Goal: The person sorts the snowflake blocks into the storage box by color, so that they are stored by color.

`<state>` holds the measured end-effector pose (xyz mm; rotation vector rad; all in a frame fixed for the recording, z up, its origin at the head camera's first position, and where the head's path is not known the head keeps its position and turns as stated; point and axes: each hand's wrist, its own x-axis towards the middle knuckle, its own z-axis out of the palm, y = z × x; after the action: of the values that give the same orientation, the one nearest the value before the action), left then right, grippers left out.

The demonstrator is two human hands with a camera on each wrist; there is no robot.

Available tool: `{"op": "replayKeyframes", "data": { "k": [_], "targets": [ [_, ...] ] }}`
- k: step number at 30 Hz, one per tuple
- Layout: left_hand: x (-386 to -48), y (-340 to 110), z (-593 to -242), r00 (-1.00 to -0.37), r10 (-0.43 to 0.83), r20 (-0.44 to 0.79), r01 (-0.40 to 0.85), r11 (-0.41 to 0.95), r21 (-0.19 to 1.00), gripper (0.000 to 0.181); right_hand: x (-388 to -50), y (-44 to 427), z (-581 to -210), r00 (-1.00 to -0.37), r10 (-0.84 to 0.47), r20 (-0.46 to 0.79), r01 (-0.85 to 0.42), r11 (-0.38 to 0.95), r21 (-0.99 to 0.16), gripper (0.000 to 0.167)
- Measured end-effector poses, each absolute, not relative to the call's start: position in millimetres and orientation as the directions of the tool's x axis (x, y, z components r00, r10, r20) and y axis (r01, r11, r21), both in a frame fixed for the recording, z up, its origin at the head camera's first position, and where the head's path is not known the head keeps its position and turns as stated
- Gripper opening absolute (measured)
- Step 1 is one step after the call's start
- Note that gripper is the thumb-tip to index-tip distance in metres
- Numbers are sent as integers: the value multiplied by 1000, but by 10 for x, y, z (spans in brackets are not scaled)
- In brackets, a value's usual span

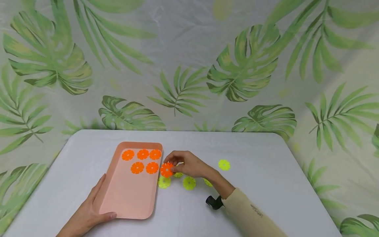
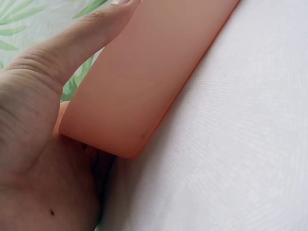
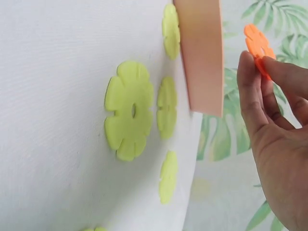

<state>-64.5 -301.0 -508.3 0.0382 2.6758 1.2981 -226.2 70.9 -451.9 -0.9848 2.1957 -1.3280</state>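
Note:
A pink rectangular tray [image 1: 130, 200] lies on the left of the table, with several orange flower-shaped discs [image 1: 137, 168] in two rows toward its far end. My left hand [image 1: 87, 212] holds the tray's near left corner, thumb along the near wall and fingers on the left side. In the left wrist view the thumb lies against the tray's outer wall [image 2: 139, 82]. Between thumb and fingertips my right hand [image 1: 189, 164] pinches another orange flower-shaped disc [image 3: 258, 47], raised beside the tray's right rim. Below that hand lie yellow-green flower-shaped discs [image 1: 189, 183], some partly hidden by it.
One yellow-green disc [image 1: 224, 165] lies farther right, apart from the others. A black device [image 1: 214, 202] sits at the right wrist. White cloth [image 1: 275, 184] covers the table, and a leaf-patterned curtain [image 1: 183, 65] hangs behind it.

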Motion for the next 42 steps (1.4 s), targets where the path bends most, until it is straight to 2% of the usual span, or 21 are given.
{"op": "replayKeyframes", "data": {
  "k": [9, 19, 26, 38, 42],
  "targets": [
    [-600, -2996, -5088, -992, 115, -44, 30, 575, 817, 124, -2294, 528, -4486, -687, -723, 71, -370, 264, -891, 28],
    [-616, -3019, -5093, -992, 104, -72, 6, 604, 797, 124, -2342, 309, -4498, -715, -697, 57, -336, 272, -902, 28],
    [-653, -3012, -5090, -983, 82, -164, -77, 628, 774, 125, -2368, 170, -4517, -724, -688, 35, -306, 275, -912, 30],
    [-657, -3001, -5073, -978, 84, -191, -106, 590, 800, 126, -2388, -28, -4557, -719, -694, 24, -321, 302, -897, 27],
    [-646, -3011, -5071, -983, 86, -162, -77, 609, 789, 124, -2395, -81, -4559, -718, -696, 20, -320, 304, -897, 27]
  ]
}}
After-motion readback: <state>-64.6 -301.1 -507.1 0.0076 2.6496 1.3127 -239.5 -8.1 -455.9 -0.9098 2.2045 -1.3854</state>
